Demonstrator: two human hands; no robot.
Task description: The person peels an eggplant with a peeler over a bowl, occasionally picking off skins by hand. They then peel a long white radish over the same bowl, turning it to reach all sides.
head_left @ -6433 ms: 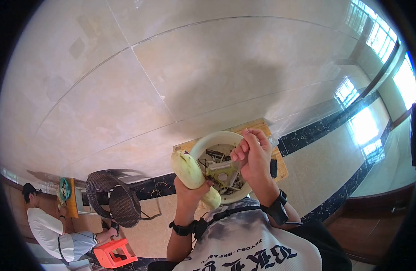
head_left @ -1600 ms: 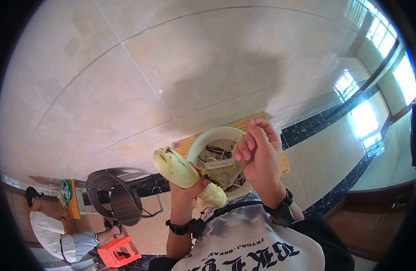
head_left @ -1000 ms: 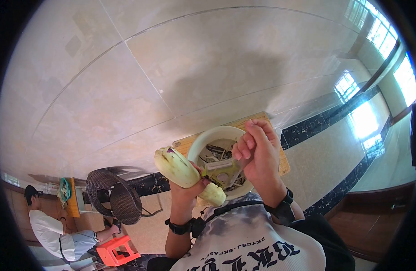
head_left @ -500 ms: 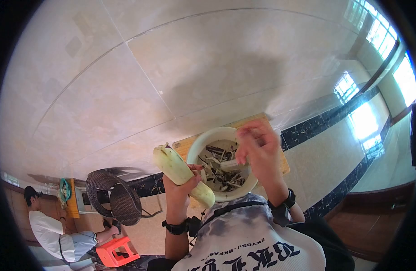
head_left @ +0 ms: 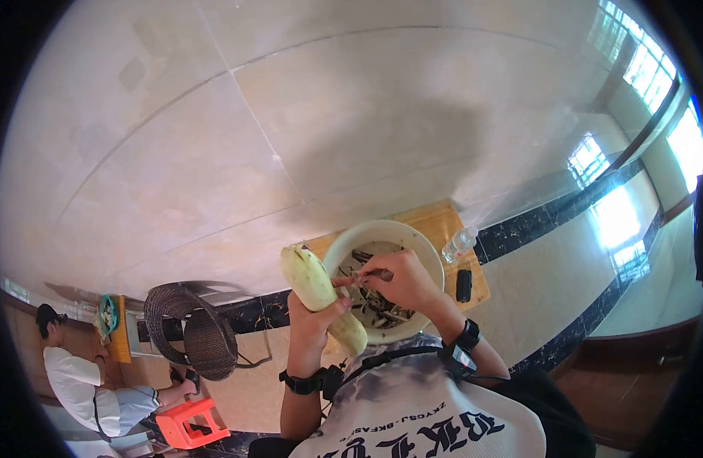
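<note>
My left hand [head_left: 311, 319] is wrapped round a long pale-green vegetable, which looks like a peeled eggplant [head_left: 308, 276], with dark purple traces near its upper end. It is held tilted at the left rim of a cream-coloured basin [head_left: 435, 267]. Over the basin, my right hand [head_left: 407, 281] is closed in a pinch, close to the left hand's outstretched fingertips. Something small and dark shows at its fingers, too small to name. Dark and pale strips of peel [head_left: 382, 309] lie inside the basin.
The basin stands on a wooden table [head_left: 428, 217] against the tiled wall. A clear bottle [head_left: 460, 244] and a black object [head_left: 463, 285] lie to its right. On the left are a wicker basket chair [head_left: 210, 347], an orange stool [head_left: 191, 424] and a seated person [head_left: 76, 385].
My right hand has moved left and down to the left hand's fingertips, uncovering the bottle and black object. The eggplant has shifted slightly right in view.
</note>
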